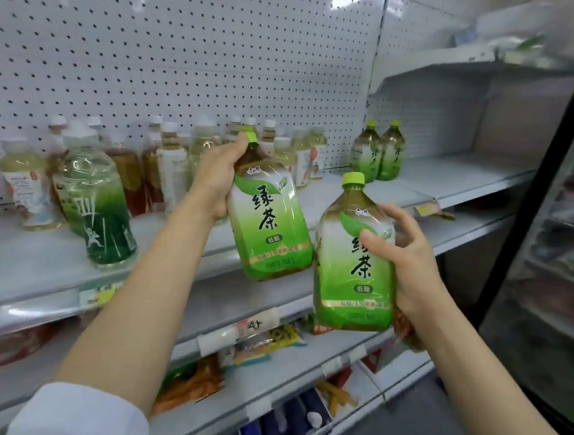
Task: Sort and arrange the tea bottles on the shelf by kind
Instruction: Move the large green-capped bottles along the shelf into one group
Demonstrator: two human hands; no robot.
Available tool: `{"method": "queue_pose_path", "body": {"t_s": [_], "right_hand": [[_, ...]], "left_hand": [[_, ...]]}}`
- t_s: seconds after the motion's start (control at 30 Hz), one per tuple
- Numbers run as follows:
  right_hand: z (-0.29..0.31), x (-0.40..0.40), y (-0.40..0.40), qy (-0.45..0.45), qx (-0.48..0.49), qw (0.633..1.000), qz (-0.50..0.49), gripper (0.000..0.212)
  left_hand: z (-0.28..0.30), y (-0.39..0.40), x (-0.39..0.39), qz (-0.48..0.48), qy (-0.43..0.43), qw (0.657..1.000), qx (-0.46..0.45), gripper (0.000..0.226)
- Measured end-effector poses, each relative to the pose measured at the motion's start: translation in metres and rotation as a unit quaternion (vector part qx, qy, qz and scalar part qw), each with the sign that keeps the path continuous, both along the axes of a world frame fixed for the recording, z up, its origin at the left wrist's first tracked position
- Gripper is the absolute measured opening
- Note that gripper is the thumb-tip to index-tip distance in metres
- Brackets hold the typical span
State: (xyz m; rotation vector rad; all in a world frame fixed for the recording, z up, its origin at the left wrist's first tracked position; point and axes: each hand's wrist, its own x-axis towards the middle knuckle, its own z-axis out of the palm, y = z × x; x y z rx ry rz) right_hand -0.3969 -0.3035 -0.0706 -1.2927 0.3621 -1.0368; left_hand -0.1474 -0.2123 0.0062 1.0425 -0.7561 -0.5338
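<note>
Head view: left hand [217, 177] gripping one green tea bottle [271, 223] by the shoulder, right hand [409, 261] clasping another [353, 267], both off the shelf [34, 266]. Two matching bottles [378, 154] already standing right of the mixed cluster [166, 166]; cluster remaining unsorted.

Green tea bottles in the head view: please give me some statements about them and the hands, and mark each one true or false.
1. Each hand holds a green tea bottle. True: the left hand grips one bottle near its neck, and the right hand grips another bottle by its body.
2. Both held bottles have red caps. False: the caps are light green.
3. Two more green tea bottles stand on the shelf to the right.
True.
4. The held bottles are standing on the shelf. False: both are lifted in front of it.
5. The mixed bottles at the left lie flat. False: they stand upright.
</note>
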Motion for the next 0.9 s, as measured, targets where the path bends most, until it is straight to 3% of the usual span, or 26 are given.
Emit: {"method": "queue_pose_path", "body": {"t_s": [0.23, 0.5, 0.9], "right_hand": [[-0.01, -0.026, -0.067, -0.017, 0.025, 0.998, -0.063, 0.068], [-0.012, -0.057, -0.144, -0.044, 0.022, 0.993, -0.109, 0.063], [-0.012, -0.101, -0.305, -0.029, 0.0, 0.998, -0.063, 0.056]], "left_hand": [[-0.004, -0.089, -0.021, -0.06, -0.002, 0.998, 0.012, 0.026], [-0.003, -0.19, -0.041, -0.091, -0.042, 0.995, 0.028, 0.033], [-0.004, -0.325, -0.07, -0.022, -0.037, 0.999, 0.009, 0.032]]}}
